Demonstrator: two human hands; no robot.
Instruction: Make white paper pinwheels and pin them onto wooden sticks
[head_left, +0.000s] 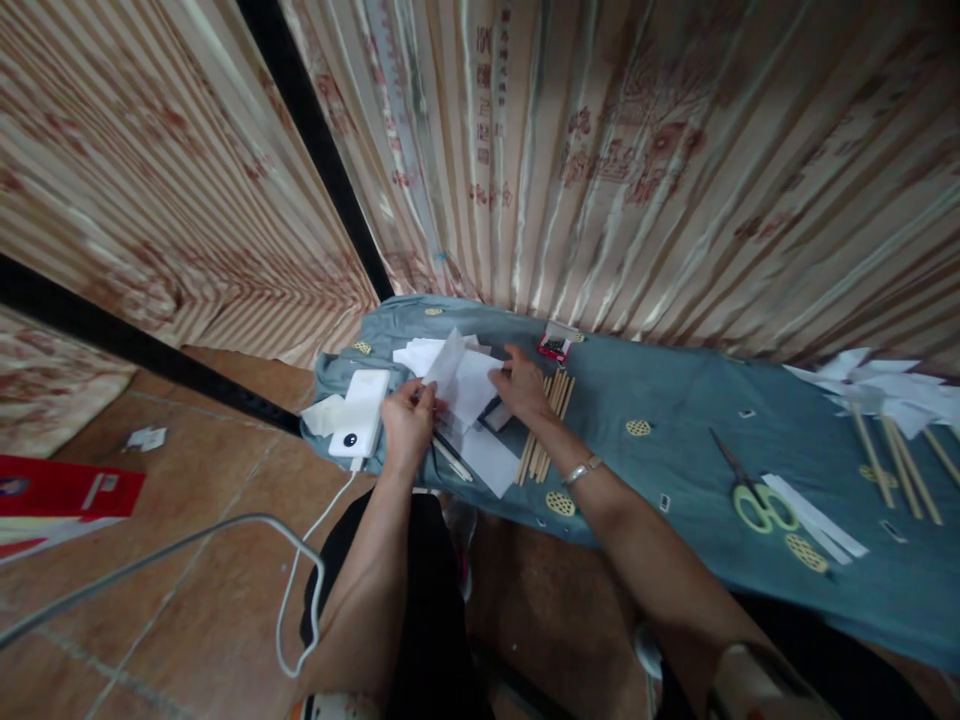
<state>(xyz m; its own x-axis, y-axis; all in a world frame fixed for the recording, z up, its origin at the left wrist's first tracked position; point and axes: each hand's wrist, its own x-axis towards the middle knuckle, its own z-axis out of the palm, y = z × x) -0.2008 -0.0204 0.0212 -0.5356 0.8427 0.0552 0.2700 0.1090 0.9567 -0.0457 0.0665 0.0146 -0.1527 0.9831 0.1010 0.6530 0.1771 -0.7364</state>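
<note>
My left hand is closed on the near-left edge of a white paper sheet, thumb and fingers pinched together. At the sheet's right edge is my right hand, its thumb and fingers also on the paper. More white paper lies behind, and a loose white piece lies in front on the cloth. Several thin wooden sticks lie side by side under my right wrist. Some thin pen-like items lie beside my left hand. A dark item below the sheet is mostly hidden.
A white power bank with a cable stands left on the blue cloth. Behind is a small red box. Rightward lie green-handled scissors, white paper strips and several paper pinwheels on sticks. A black pole rises left.
</note>
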